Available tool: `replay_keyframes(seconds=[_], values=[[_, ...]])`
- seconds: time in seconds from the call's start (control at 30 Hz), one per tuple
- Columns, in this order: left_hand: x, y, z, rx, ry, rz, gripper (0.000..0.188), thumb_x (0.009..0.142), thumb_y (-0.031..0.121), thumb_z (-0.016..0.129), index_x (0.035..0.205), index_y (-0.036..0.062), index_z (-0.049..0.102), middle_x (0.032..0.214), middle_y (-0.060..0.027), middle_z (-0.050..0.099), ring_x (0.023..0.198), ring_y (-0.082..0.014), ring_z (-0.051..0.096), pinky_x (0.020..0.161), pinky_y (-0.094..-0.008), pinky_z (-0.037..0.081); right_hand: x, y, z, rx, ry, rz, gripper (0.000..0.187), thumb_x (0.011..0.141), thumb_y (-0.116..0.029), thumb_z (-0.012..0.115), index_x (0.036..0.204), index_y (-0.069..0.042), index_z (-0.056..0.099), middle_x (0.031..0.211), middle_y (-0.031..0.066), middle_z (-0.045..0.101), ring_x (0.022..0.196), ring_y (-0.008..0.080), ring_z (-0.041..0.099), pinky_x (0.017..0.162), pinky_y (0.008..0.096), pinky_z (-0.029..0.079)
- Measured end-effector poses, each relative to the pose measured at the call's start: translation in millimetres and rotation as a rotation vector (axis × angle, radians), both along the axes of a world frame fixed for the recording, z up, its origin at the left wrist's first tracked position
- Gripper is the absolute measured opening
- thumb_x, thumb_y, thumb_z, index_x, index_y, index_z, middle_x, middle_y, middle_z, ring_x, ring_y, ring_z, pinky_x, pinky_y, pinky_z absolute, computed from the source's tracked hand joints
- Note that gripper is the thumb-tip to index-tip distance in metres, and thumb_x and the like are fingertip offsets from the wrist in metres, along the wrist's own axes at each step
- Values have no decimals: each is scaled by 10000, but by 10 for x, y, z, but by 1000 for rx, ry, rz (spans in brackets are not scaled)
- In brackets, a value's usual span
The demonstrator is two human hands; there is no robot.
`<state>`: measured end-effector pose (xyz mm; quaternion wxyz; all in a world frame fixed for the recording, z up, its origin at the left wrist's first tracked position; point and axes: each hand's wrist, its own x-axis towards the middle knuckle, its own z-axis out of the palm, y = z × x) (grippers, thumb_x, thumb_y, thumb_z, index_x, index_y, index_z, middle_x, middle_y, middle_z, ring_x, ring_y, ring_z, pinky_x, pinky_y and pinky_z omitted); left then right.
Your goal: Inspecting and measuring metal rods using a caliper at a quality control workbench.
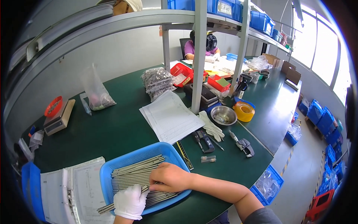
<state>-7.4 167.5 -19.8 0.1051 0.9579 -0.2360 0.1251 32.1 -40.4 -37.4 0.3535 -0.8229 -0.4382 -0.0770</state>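
Observation:
A blue plastic basket (171,151) sits on the green table in front of me, with many thin metal rods (130,173) lying side by side in it. My left hand (129,202), in a white glove, is closed around a few rods that stick out past the basket's lower left rim. Bare and bent at the fingers, my right hand (169,178) pinches the rods close beside the glove, over the basket. Its fingertips are partly hidden.
Left of the basket lies an open ring binder (87,186). Beyond it are papers (167,115), micrometers (244,144), a white glove (212,125), a metal bowl (223,115) and yellow tape (244,111). A shelf post (198,59) rises mid-table; a co-worker (189,48) sits across.

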Motion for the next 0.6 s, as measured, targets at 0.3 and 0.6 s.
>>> replay_keyframes(seconds=[0.3,0.6], values=[[18,-15,12,9,9,0,273,767,331,685,689,101,560,597,-111,599,529,-315,610,489,-426,480,33,0,-27,50,-8,2,173,829,-211,656,890,-71,577,815,69,586,758,278,576,772,390,438],[2,-19,44,-15,79,3,299,778,323,671,678,74,538,622,-133,592,561,-346,596,507,-452,455,4,10,-12,71,2,4,198,821,-212,662,934,-80,567,820,65,582,736,283,572,743,394,442]])
